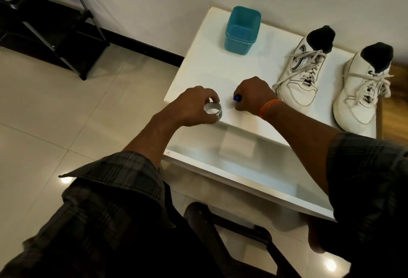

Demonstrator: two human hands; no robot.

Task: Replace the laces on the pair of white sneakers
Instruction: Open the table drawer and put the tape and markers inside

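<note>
The left hand (194,106) grips a small silvery ring (213,110) at the white table's (205,72) near edge; right of it, the right hand (254,95) pinches a blue-tipped pen (237,97). Further right, two laced white sneakers (302,72) stand toes toward the person, heels to the wall, on a tiled floor (66,110)

A teal tub (241,29) stands on the white worktop (198,72), beyond both grips; a black rack (55,28) stands far left.
</note>
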